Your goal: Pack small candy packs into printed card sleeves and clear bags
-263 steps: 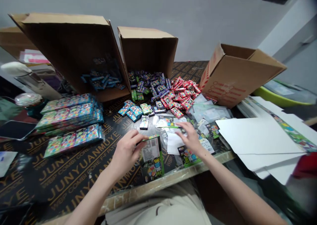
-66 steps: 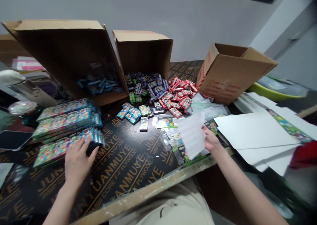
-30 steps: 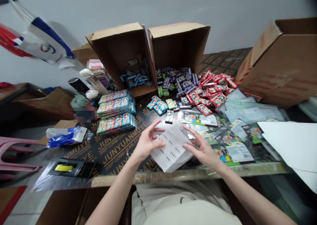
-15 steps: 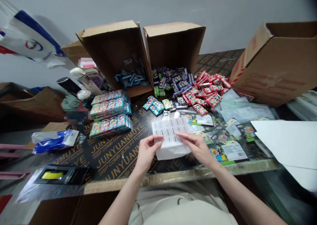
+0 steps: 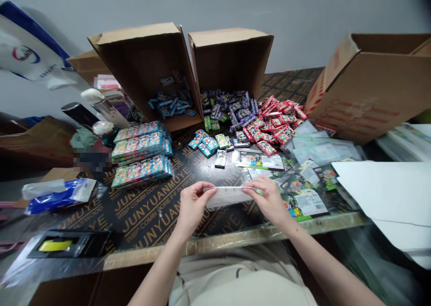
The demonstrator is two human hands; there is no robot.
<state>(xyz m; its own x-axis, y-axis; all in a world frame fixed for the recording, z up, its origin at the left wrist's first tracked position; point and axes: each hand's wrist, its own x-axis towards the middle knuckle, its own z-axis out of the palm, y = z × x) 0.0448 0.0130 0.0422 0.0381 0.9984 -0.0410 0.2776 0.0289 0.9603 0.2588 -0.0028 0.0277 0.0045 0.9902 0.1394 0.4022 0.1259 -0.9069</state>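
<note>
My left hand (image 5: 192, 205) and my right hand (image 5: 268, 198) together pinch a white sticker sheet (image 5: 227, 196) by its two ends, just above the dark plywood table (image 5: 144, 207) near its front edge. The sheet is tipped almost edge-on to me, so its printed side is hidden. Flat printed packet cards (image 5: 305, 202) lie on the table right of my right hand. A small single packet (image 5: 220, 158) lies beyond the sheet.
Two tipped cardboard boxes (image 5: 148, 68) (image 5: 232, 59) spill blue, purple and red packets (image 5: 276, 121). Stacked colourful packs (image 5: 141, 151) sit at left. A third box (image 5: 367, 95), white sheets (image 5: 380, 189), clear bags (image 5: 323, 151), a blue-white bag (image 5: 57, 193) and bottles (image 5: 101, 108) surround them.
The sticker sheet, held face-up before, has been lowered and tipped nearly edge-on between both hands. Earlier my left hand left the pack stacks to join my right on the sheet.
</note>
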